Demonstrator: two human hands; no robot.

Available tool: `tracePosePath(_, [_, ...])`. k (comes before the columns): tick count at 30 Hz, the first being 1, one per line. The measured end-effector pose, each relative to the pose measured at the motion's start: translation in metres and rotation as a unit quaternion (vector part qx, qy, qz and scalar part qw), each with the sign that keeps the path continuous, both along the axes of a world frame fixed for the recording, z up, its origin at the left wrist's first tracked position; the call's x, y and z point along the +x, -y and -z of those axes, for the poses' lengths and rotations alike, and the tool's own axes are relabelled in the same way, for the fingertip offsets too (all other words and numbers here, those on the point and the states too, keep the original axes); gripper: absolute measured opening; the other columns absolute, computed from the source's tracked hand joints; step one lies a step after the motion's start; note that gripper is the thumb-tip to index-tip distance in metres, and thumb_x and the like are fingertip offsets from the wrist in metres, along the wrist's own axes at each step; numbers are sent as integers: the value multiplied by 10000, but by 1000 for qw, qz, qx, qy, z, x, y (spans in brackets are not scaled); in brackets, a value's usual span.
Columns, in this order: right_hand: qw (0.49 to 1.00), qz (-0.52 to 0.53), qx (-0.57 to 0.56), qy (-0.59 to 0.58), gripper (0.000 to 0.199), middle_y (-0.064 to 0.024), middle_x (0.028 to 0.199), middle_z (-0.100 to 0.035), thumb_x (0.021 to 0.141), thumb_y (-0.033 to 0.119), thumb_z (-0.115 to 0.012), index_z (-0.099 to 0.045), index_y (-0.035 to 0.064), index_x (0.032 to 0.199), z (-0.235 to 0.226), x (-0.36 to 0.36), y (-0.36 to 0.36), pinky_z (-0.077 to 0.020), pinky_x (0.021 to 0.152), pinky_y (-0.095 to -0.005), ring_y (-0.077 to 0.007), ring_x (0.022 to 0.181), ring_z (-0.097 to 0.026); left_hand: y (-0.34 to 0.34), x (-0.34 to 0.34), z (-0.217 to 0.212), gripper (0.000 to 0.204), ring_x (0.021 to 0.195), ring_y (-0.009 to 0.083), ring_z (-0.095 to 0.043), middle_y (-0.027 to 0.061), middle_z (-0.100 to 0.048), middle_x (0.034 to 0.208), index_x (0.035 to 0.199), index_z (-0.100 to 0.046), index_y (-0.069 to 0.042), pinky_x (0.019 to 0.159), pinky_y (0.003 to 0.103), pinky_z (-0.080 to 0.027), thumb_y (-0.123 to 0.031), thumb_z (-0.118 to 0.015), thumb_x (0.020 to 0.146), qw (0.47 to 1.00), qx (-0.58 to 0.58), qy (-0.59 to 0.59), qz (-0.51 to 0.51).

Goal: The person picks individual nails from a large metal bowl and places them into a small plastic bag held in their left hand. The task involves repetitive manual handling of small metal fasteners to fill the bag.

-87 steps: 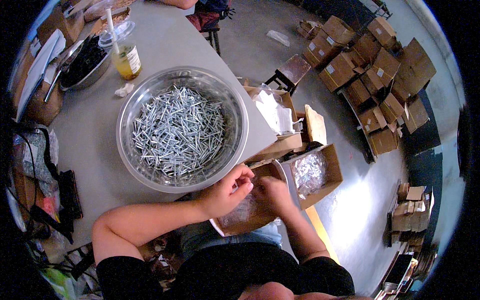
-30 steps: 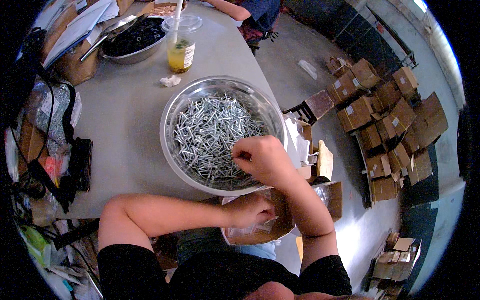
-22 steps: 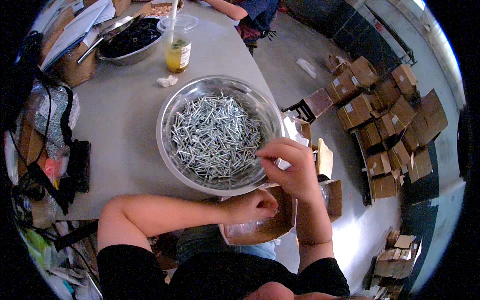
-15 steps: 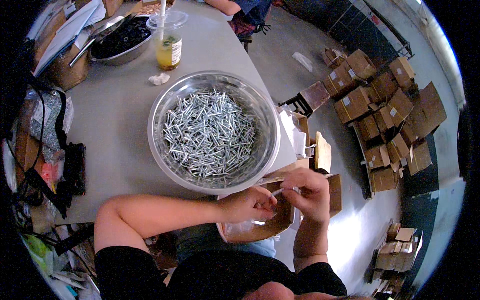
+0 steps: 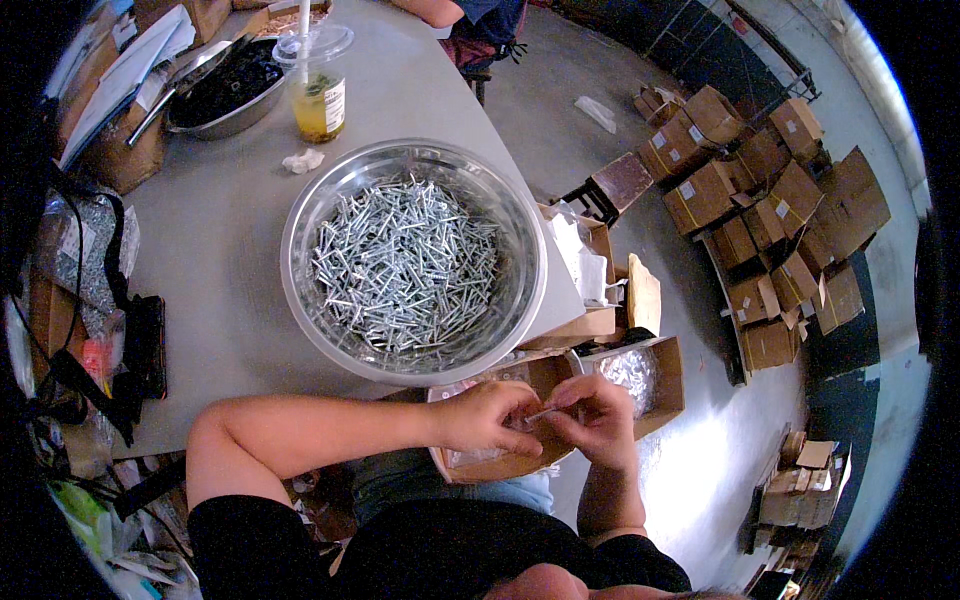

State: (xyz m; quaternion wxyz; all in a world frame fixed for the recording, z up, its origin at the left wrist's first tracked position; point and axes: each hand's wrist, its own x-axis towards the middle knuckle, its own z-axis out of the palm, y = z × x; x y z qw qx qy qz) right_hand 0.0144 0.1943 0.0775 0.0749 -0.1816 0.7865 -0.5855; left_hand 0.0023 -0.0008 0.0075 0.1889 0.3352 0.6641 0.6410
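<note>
My left hand (image 5: 488,418) and my right hand (image 5: 602,412) meet above an open cardboard box (image 5: 520,466) in front of me. Both are closed, fingertips pinching a thin pale strip (image 5: 543,412) between them. It is too small to tell whether this is the edge of a clear plastic bag. Fingers partly cover it. Clear plastic (image 5: 470,457) lies in the box below my left hand. Just beyond my hands, on the table, stands a large steel bowl (image 5: 292,285) heaped with silver screws (image 5: 410,265).
A second box holding shiny clear packets (image 5: 632,378) sits beside my right hand. On the table (image 5: 210,330) are a lidded drink cup (image 5: 320,108), crumpled tissue (image 5: 303,162) and a basin of black pieces (image 5: 228,92). Stacked cartons (image 5: 770,230) stand right; another person's arm (image 5: 430,10) shows at the far edge.
My right hand has moved down and left towards my left hand, which stays near its place. The packets in the right-hand box have come into sight. The whole view has shifted slightly.
</note>
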Motion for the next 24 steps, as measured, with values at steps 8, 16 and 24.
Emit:
tracePosePath(8, [982, -81, 121, -124, 225, -93, 898, -650, 699, 48, -771, -692, 65, 909, -5, 0, 14, -539, 734, -354, -274, 810, -639, 2, 0, -2, 523, 811, 216, -626, 139, -650, 861, 930, -595, 5, 738, 358, -486, -478, -738, 790, 1000, 19, 1, 14])
tracePosePath(16, [976, -26, 154, -152, 262, -88, 957, -599, 668, 63, -778, -709, 95, 919, -1, 4, 8, -516, 794, -358, -261, 910, -600, -3, 1, 12, 575, 873, 196, -624, 124, -662, 910, 1007, -592, -2, 793, 344, -488, -543, -672, 830, 994, 63, 75, 48])
tracePosePath(24, [972, -60, 122, -193, 171, -114, 1066, -528, 690, 108, -791, -694, 64, 824, 5, 4, 19, -463, 825, -360, -268, 994, -553, 1, 3, -1, 637, 1008, 217, -590, 149, -621, 1061, 1138, -538, -5, 881, 354, -458, -583, -583, 876, 997, 63, 10, 39])
